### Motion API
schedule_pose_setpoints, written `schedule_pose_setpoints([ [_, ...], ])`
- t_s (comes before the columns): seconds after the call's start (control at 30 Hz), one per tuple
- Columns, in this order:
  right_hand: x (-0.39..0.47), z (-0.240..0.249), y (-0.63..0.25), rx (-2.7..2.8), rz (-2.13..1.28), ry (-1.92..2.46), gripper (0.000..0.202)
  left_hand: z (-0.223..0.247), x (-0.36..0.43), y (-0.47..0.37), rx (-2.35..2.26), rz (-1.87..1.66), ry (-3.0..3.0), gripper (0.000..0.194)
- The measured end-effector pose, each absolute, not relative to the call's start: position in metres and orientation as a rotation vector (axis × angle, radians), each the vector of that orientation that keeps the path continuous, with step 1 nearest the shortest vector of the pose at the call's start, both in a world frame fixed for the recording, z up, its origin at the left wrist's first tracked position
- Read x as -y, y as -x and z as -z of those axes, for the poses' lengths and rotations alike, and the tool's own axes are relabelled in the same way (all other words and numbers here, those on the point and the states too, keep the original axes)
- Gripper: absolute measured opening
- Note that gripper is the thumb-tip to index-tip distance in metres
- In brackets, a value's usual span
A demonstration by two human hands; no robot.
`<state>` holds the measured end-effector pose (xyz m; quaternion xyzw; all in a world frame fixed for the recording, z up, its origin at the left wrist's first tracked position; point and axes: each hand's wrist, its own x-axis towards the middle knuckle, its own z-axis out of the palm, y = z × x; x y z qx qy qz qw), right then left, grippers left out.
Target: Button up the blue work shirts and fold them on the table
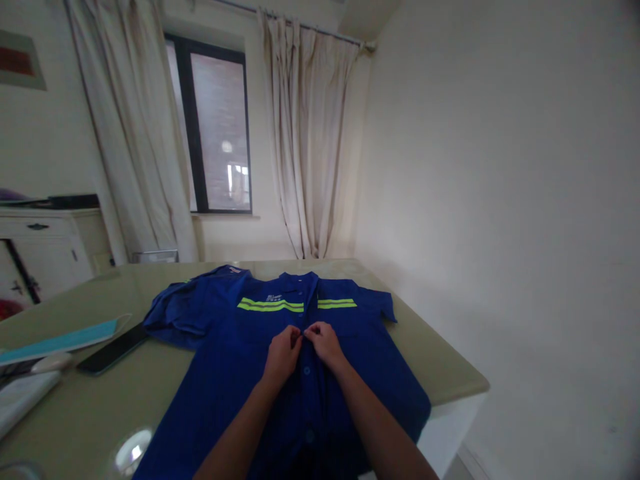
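Pinching the button placket at mid-chest, the left hand (281, 353) and right hand (325, 343) meet fingertip to fingertip, each grip closed on a fold of the shirt (250, 373). It is soft blue cloth with two yellow-green stripes across the chest, lying flat, front up, on the smooth pale-green worktop (440, 367). A dark flat phone (113, 350) lies just left of the shirt's sleeve.

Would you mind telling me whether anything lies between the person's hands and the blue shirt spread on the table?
Nothing visible does. The left hand and right hand both rest directly on the blue shirt, pinching at its button placket. The phone lies off to the left on the table, clear of the hands.
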<state>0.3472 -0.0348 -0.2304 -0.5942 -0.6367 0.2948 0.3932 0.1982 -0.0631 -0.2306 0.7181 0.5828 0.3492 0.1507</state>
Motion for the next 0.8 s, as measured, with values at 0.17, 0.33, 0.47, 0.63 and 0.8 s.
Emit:
schedule_pose_setpoints([
  [0.17,0.022,0.227,-0.351,1.612,-0.958,1.591,0.012,0.224,0.073,-0.203,-1.689,-0.874,-2.239,0.026],
  [0.33,0.016,0.219,-0.356,1.648,-1.008,1.658,0.023,0.22,0.075,-0.206,-1.779,-0.802,-2.291,0.025],
  [0.47,0.017,0.209,-0.348,1.616,-0.771,1.693,0.029,0.231,0.072,-0.209,-1.842,-0.779,-2.383,0.034],
  [0.63,0.025,0.203,-0.331,1.727,-0.39,1.879,0.031,0.241,0.087,-0.213,-1.812,-0.63,-2.438,0.047],
  [0.8,0.035,0.211,-0.327,1.835,-0.261,1.816,0.015,0.217,0.103,-0.202,-1.83,-0.516,-2.368,0.027],
])
